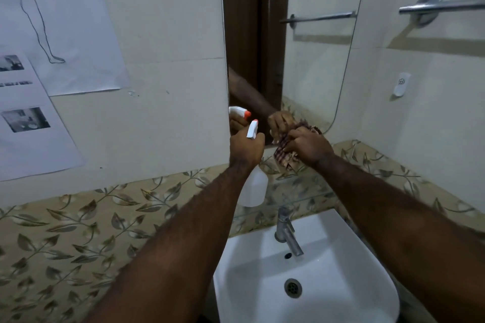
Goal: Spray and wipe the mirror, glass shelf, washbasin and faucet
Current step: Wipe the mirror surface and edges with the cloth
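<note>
My left hand (246, 148) grips a white spray bottle (254, 189) with an orange-tipped nozzle, held upright in front of the mirror's lower left corner. My right hand (309, 147) presses a checked red-and-white cloth (284, 158) against the bottom edge of the mirror (315, 65). Both hands and the bottle are reflected in the glass. Below them a glass shelf (301, 198) runs along the wall. Under it stands the metal faucet (287, 233) over the white washbasin (341, 283), whose drain shows in the bowl.
Printed paper sheets (52, 34) hang on the left wall. A metal towel bar (441, 6) and a small white wall hook (401, 84) are fixed on the right wall. A leaf-patterned tile band (78, 231) runs below the plain tiles.
</note>
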